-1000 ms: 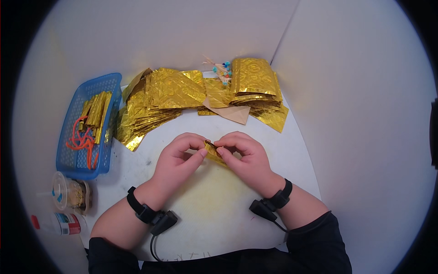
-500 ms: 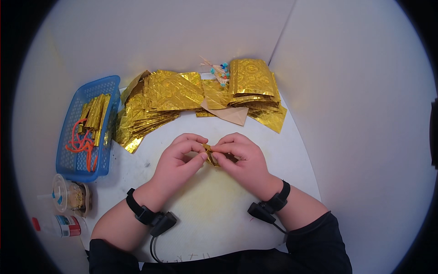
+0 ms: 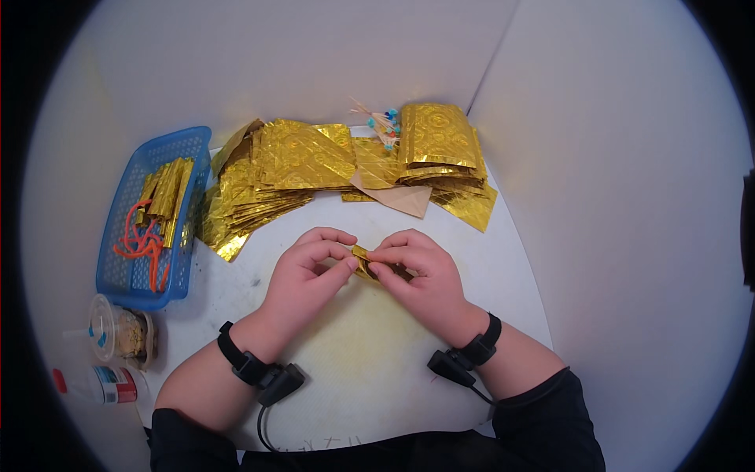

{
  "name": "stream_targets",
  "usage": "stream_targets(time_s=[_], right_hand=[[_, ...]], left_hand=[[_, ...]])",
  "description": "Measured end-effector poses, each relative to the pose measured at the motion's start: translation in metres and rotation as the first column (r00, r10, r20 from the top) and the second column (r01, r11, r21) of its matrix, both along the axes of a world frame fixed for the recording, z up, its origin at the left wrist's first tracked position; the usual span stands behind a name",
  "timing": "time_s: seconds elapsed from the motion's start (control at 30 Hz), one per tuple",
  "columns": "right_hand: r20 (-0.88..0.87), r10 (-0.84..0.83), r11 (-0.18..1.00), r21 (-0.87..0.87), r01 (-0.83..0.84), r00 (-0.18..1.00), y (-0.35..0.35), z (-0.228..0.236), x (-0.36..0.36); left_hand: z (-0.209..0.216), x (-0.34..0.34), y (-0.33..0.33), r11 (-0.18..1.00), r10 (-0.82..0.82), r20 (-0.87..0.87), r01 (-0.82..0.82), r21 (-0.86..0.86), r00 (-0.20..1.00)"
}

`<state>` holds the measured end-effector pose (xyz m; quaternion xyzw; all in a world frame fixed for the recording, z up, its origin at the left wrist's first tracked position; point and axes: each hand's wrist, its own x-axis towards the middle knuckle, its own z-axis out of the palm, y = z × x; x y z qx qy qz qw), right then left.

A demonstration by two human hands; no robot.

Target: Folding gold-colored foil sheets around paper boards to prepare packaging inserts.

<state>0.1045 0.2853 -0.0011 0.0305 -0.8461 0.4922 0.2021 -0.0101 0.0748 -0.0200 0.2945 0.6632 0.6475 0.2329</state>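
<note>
My left hand (image 3: pixel 305 277) and my right hand (image 3: pixel 418 277) meet over the middle of the white table (image 3: pixel 354 377). Between their fingertips they pinch a small folded piece of gold foil paper (image 3: pixel 363 259); most of it is hidden by my fingers. Both wrists wear black bands with cables. Beyond my hands lies a spread heap of gold foil sheets (image 3: pixel 267 177), and a neater stack of gold sheets (image 3: pixel 436 138) sits at the back right.
A blue plastic basket (image 3: pixel 149 216) at the left holds folded gold strips and orange cord. A clear lidded cup (image 3: pixel 118 334) and a small bottle (image 3: pixel 102 384) stand near the front left. Coloured-tipped sticks (image 3: pixel 381 126) lie by the stacks. White partition walls close in behind and right.
My hands have stayed in place; the fingers shifted slightly as they worked the small gold piece, folding it tighter between the fingertips.
</note>
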Motion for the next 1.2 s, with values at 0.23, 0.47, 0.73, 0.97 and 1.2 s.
stream_targets(time_s=[0.23,0.47,0.73,0.97,1.2], right_hand=[[0.019,-0.026,0.999,-0.032,0.026,0.999,0.000,-0.001,0.000],[-0.002,-0.010,0.998,-0.056,0.010,1.000,0.000,-0.003,-0.001],[-0.004,-0.002,0.999,-0.048,0.002,1.000,-0.001,-0.004,-0.002],[-0.012,0.022,0.999,-0.029,-0.022,1.000,0.000,-0.005,-0.002],[0.014,0.053,0.999,0.004,-0.053,0.998,-0.001,-0.005,-0.001]], left_hand=[[0.002,0.000,0.000,1.000,0.002,-0.014,-0.002,0.008,1.000],[-0.003,0.001,0.002,0.999,0.025,-0.008,-0.025,0.040,1.000],[-0.003,0.001,0.002,0.999,0.018,0.003,-0.019,0.029,1.000],[-0.008,0.000,0.003,0.999,0.018,-0.017,-0.018,0.033,1.000],[-0.002,0.005,0.006,0.999,0.024,-0.009,-0.024,-0.023,1.000]])
